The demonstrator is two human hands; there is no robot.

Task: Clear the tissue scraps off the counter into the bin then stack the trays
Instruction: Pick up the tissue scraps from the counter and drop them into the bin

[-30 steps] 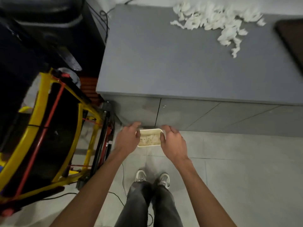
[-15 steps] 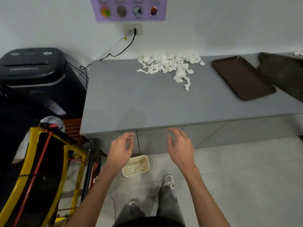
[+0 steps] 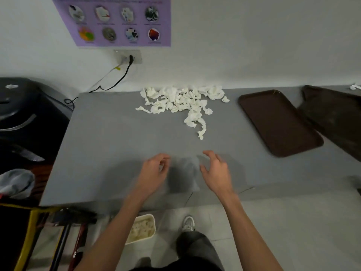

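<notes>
A heap of white tissue scraps (image 3: 181, 102) lies at the back of the grey counter (image 3: 109, 137), close to the wall. A dark brown tray (image 3: 279, 122) lies flat to the right of the heap, and a second dark tray (image 3: 332, 116) sits tilted at the far right. The cream bin (image 3: 141, 228), with scraps inside, stands on the floor below the counter's front edge. My left hand (image 3: 154, 171) and my right hand (image 3: 216, 171) hover over the counter's front part, fingers loosely curled, holding nothing, well short of the heap.
A black machine (image 3: 23, 122) stands left of the counter, with a yellow-framed cart (image 3: 29, 227) in front of it. A cable (image 3: 109, 85) runs from the wall socket to the counter's back left corner. One small scrap (image 3: 354, 87) lies at the far right.
Both hands let go of the bin on the floor and rose over the counter's front part. The view lifted from the floor to the counter and wall.
</notes>
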